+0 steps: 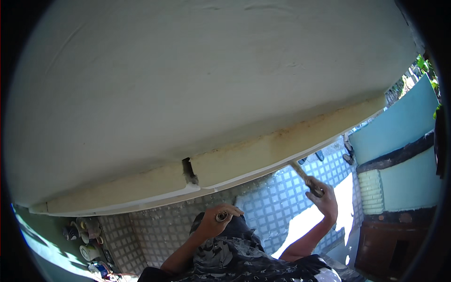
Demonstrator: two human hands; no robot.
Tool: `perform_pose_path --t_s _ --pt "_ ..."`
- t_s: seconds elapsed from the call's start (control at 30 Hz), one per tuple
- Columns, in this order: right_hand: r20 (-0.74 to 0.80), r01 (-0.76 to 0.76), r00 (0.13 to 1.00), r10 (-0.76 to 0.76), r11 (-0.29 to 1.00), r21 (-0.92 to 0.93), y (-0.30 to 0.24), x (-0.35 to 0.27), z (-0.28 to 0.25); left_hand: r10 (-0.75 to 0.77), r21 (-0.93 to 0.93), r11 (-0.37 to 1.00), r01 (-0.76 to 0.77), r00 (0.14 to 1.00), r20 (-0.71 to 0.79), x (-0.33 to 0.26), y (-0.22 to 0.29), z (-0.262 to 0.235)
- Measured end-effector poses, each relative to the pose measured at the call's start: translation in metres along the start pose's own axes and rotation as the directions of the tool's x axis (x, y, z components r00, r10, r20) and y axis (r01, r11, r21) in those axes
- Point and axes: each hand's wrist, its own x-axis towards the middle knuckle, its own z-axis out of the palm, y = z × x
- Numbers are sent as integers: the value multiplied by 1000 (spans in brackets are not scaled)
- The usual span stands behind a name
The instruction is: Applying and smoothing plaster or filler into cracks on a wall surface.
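My left hand [216, 221] is closed in front of my body around a round-ended, cylindrical thing [221, 216]; only its ring-shaped end shows, so its kind is unclear. To the right, my right hand [323, 198] grips the dark handle of a long, narrow tool [299, 172] with a pale, dusty shaft or blade. The tool's far end lies at the lower edge of a cream-coloured ledge [244, 157]; I cannot tell whether they touch. A dark, ragged slot [189, 171] cuts through the ledge, ahead and left of my hands. Beyond it spreads a large, grey-white plastered surface [211, 84].
Below lies a floor of square-patterned tiles [263, 202], partly in bright sun. Several pots and containers [89, 251] stand at the lower left. Dark footwear [348, 153] lies near a turquoise wall [404, 122] on the right. A brown panel [392, 246] stands at the lower right.
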Motion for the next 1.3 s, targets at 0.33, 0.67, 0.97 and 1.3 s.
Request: perform_pose_path --t_s 0.33,0.67,0.97,1.3 --pt "380 200 906 -188 980 6 -66 -36 48 -19 -152 988 10 998 -55 -62 6 -6" --pt "422 433 853 -308 868 -241 -133 -81 194 -109 -299 952 -72 831 -545 -174 -19 -57" --pt "462 658 719 -519 723 -210 -154 -112 271 -21 -96 990 -107 554 -832 -266 -37 -103" --pt "308 787 548 -778 604 126 -274 -122 195 48 -25 987 -157 447 -893 -315 1 -147"
